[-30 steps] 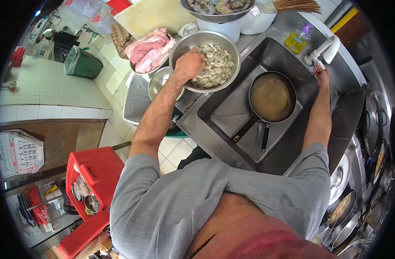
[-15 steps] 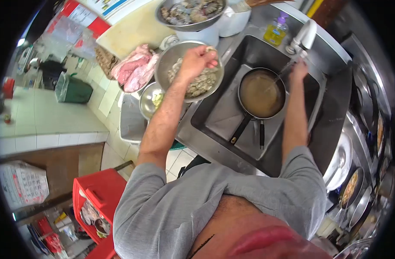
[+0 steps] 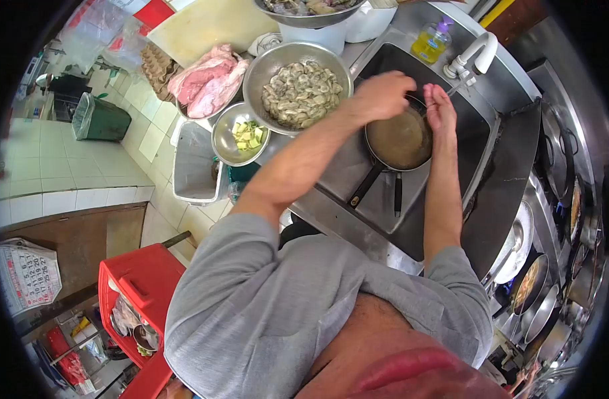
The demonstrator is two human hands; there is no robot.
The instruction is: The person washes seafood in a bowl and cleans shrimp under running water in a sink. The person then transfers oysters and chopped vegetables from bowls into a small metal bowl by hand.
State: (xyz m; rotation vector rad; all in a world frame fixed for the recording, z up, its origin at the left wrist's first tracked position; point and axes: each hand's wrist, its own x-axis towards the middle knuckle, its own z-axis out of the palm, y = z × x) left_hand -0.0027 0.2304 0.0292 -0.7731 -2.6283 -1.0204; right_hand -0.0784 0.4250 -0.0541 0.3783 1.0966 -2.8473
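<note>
My left hand [image 3: 386, 95] is above the far edge of a dark frying pan [image 3: 373, 185], fingers curled; whatever is in them is hidden. Facing it, my right hand [image 3: 441, 110] is beside the pan's right rim under the tap, palm up and fingers stretched out. Cloudy brown water [image 3: 399, 141] fills the pan, which rests in the steel sink [image 3: 391, 223]. A white curved tap [image 3: 484, 53] reaches over the sink from the back right. To the left of the sink, a steel bowl [image 3: 252, 81] holds grey shellfish meat [image 3: 303, 96].
A smaller bowl [image 3: 218, 147] with pale green chopped pieces and a heap of raw pink meat [image 3: 208, 78] stand further left. Shrimp [image 3: 311, 6] fill a bowl at the top. Yellow soap [image 3: 432, 41] stands behind the sink; several pans [image 3: 534, 282] are at right.
My left hand has moved right, from over the shellfish bowl to above the pan. My right hand has left the tap and come down-left towards it, fingers now stretched. The view has shifted slightly.
</note>
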